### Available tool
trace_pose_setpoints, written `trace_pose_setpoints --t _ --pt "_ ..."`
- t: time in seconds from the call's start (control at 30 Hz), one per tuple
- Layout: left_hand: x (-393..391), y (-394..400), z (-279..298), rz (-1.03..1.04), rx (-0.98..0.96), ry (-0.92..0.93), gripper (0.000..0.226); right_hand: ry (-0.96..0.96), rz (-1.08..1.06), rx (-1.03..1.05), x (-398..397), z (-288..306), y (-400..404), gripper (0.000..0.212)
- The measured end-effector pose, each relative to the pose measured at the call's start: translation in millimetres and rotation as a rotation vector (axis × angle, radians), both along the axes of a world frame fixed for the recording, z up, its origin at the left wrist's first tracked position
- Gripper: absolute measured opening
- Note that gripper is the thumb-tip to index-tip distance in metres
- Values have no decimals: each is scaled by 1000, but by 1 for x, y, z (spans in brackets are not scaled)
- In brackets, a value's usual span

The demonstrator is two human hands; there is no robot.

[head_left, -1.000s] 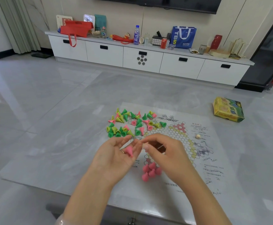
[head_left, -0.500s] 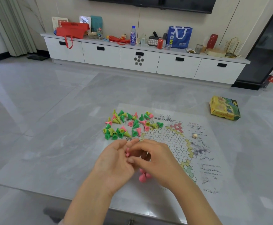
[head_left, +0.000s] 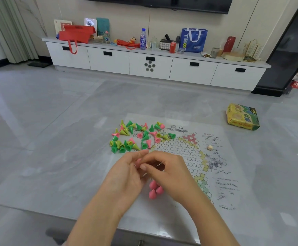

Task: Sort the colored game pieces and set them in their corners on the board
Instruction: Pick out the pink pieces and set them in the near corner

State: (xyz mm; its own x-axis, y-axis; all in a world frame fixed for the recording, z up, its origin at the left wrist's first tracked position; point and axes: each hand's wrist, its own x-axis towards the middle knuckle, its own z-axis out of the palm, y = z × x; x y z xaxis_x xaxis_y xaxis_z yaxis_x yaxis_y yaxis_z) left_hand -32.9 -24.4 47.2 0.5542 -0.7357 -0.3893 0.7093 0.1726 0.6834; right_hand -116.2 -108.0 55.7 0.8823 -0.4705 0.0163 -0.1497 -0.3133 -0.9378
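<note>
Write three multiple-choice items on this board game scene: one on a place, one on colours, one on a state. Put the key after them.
1. Where does the loose heap of pieces lie?
A. at the far left part of the board
B. on top of the yellow box
C. on the floor

2. Which colours are in that heap?
A. blue, red, white
B. green, yellow, pink
C. black, orange

3. How do the pink pieces below the hands stand?
A. grouped upright on the board's near corner
B. scattered off the table
C. stacked inside the box

Key: 1 A, the heap lies on and beside the board's far left edge. 2 B, only those three colours show. 3 A, they stand close together beneath the left hand and right hand, which meet over a small pink piece.
</note>
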Motion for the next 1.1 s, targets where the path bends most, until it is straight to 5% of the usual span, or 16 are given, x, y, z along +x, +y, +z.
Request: trace_pose_setpoints --t 0.13,0.27,0.43,0.57,1.1 --pt "4 -2 2 199 201 -268 20 -96 -179 94 -1 2 -9 16" --pt "26 -12 6 296 531 -848 23 -209 -373 171 -4 1 -24 11" --pt "83 -42 -12 -75 928 -1437 31 -242 -451 275 -4 0 -31 14" --pt "102 -61 -26 -300 1101 -1561 34 -238 -445 266 -4 2 -32 15" --pt "108 -93 -24 -434 1145 -1587 29 -226 -465 313 -7 7 -33 15"
